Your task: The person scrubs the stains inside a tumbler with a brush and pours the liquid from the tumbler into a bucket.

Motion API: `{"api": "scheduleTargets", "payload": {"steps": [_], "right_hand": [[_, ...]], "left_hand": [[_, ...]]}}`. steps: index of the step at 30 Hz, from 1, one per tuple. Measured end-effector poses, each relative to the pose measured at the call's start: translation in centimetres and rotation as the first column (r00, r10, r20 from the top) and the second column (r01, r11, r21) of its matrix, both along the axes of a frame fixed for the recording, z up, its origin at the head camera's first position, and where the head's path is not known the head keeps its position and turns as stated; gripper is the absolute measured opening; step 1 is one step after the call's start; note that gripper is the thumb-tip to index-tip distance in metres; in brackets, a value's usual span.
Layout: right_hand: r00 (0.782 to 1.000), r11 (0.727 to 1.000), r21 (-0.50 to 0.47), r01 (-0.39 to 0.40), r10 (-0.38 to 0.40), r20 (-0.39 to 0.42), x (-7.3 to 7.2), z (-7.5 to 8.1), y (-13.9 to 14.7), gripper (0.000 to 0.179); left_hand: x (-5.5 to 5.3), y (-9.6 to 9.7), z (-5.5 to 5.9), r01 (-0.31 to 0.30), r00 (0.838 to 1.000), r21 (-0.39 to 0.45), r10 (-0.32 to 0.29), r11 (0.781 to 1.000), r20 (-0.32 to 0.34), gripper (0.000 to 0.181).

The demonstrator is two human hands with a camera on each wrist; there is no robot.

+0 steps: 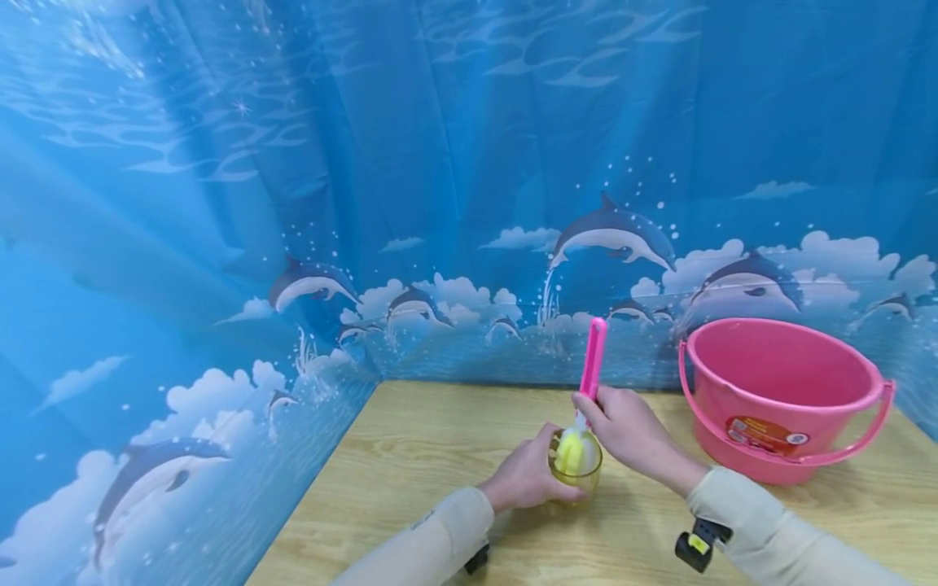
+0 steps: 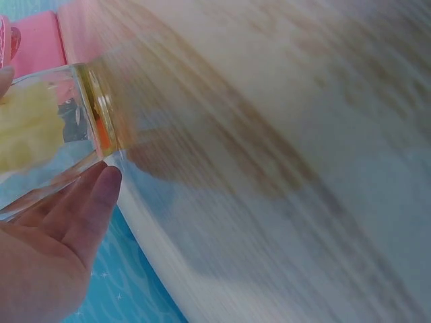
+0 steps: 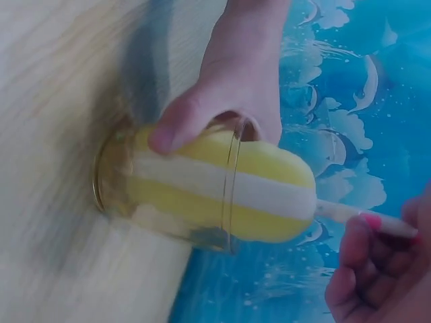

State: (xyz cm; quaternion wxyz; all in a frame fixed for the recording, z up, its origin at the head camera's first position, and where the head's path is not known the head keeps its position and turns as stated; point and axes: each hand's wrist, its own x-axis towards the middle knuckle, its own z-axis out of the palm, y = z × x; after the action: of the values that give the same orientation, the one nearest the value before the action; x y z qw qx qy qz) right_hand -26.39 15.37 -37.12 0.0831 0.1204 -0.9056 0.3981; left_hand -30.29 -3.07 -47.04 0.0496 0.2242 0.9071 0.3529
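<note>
My left hand [image 1: 522, 474] grips a clear amber-tinted glass [image 1: 582, 486] around its side, low over the wooden table. A bottle brush with a pink handle [image 1: 593, 358] is in my right hand [image 1: 636, 429], held by the handle's lower part. Its yellow-and-white sponge head [image 3: 283, 195] sits mostly inside the glass, with the rounded top standing out past the rim in the right wrist view. In the left wrist view, left-hand fingers [image 2: 87, 208] lie along the glass [image 2: 101, 108] close to its base. The brush handle points up and away.
A pink bucket [image 1: 784, 415] with a pink handle and an orange label stands at the right of the wooden table [image 1: 410, 431]. A blue dolphin-printed curtain [image 1: 454, 163] hangs behind the table and along its left side.
</note>
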Motion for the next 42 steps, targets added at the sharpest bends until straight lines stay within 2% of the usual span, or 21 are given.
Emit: {"api": "scheduleTargets", "payload": {"steps": [7,11,14,18,24,27,30,36,42], "right_hand": [[0.994,0.982,0.184,-0.036,0.055,-0.099,0.0,0.4,-0.6,0.026],[0.978,0.959,0.277,-0.068,0.119,-0.169,0.1,0.7,-1.0,0.025],[0.962,0.941,0.33,-0.079,0.159,-0.223,0.3,0.7,-1.3,0.023],[0.94,0.921,0.378,-0.093,0.207,-0.272,0.3,0.6,-1.6,0.019],[0.919,0.91,0.396,-0.124,0.256,-0.301,0.3,0.3,-1.7,0.009],[0.92,0.908,0.396,-0.136,0.264,-0.289,0.3,0.2,-1.6,0.012],[0.935,0.919,0.366,-0.145,0.248,-0.253,0.3,0.3,-1.6,0.017],[0.973,0.967,0.214,-0.136,0.171,-0.153,0.2,0.3,-1.2,0.027],[0.991,0.994,0.062,-0.088,0.093,-0.095,-0.1,-0.2,-0.8,0.031]], "left_hand": [[0.0,0.1,0.0,0.01,1.0,0.003,-0.01,1.0,0.026,0.087],[0.0,0.1,0.1,0.009,1.0,0.004,-0.01,1.0,0.029,0.088],[0.0,0.1,0.1,0.011,1.0,-0.011,-0.01,1.0,0.016,0.097],[-0.1,0.1,0.1,0.024,1.0,-0.024,-0.024,0.999,-0.004,0.115],[-0.1,0.0,0.0,0.049,0.999,-0.014,-0.049,0.999,-0.014,0.118],[-0.1,0.0,0.0,0.04,0.999,-0.014,-0.04,0.999,-0.01,0.117],[-0.1,0.0,0.0,0.016,1.0,-0.025,-0.016,1.0,0.002,0.112],[-0.1,0.0,0.0,-0.016,1.0,-0.029,0.017,0.999,0.018,0.092],[0.0,0.0,0.1,-0.01,0.999,0.005,0.01,1.0,0.037,0.084]]}}
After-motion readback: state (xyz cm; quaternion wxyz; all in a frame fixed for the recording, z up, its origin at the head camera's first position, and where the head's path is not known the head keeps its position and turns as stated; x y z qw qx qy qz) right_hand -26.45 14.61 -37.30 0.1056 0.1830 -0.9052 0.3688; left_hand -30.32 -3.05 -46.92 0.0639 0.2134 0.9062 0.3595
